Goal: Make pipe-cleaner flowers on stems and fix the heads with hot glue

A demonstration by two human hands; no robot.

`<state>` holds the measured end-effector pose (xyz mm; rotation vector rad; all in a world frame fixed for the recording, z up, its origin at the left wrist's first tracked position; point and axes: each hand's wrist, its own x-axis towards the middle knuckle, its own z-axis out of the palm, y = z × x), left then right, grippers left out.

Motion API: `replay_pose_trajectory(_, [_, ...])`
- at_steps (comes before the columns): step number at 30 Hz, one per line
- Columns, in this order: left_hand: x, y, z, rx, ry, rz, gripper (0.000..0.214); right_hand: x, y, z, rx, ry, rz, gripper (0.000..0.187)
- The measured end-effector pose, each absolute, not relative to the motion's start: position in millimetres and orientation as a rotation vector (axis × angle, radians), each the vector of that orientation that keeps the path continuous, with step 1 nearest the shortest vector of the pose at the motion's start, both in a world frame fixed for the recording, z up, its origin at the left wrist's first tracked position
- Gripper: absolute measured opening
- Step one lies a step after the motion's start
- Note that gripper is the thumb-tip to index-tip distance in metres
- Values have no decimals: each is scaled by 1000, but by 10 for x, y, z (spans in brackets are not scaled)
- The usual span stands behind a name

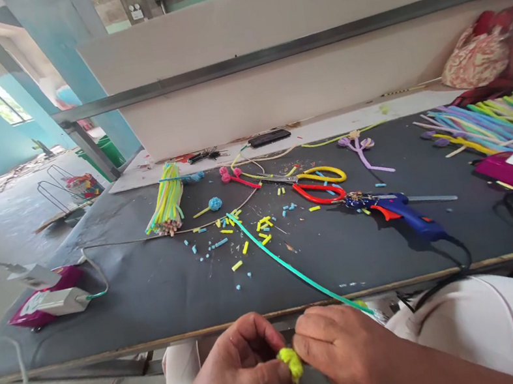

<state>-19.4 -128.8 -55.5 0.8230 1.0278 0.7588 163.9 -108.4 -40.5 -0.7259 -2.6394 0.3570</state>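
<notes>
My left hand (243, 370) pinches a small bright yellow bundle of coiled pipe cleaner (291, 364) between thumb and forefinger, just off the table's front edge. Against the bundle's right side, my right hand (348, 348) is closed with fingers curled; what lies inside it is partly hidden. A long teal pipe cleaner (281, 260) runs from mid-table over the edge and passes behind my right hand. Scissors (320, 187) with one red and one yellow handle lie beyond. Beside them rests a blue glue gun (404, 215) with an orange trigger and a clear glue stick.
Cut yellow and blue bits (263, 227) litter the dark table (157, 302). Around them lie a pipe cleaner bundle (166, 201), a blue ball on a stem (215, 204), a pink piece (239, 178) and a purple piece (361, 153). Purple power strips (47, 298) with cords sit at both sides.
</notes>
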Motion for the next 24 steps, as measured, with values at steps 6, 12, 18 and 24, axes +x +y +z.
replay_pose_trajectory(6, [-312,-1249,-243,1106,1097,702,21,1641,-1057,-344,-688,-2557,668,29])
replay_pose_trajectory(12, [-382,-1103,233,1863,1016,424,14,1601,-1024,-281,-623,-2473,1182,35])
replay_pose_trajectory(18, [-347,-1003,362,2185,782,295,16,1599,-1015,-207,-618,-2350,1571,27])
replay_pose_trajectory(24, [-337,-991,372,2240,602,214,17,1631,-1032,-218,-602,-2247,1842,23])
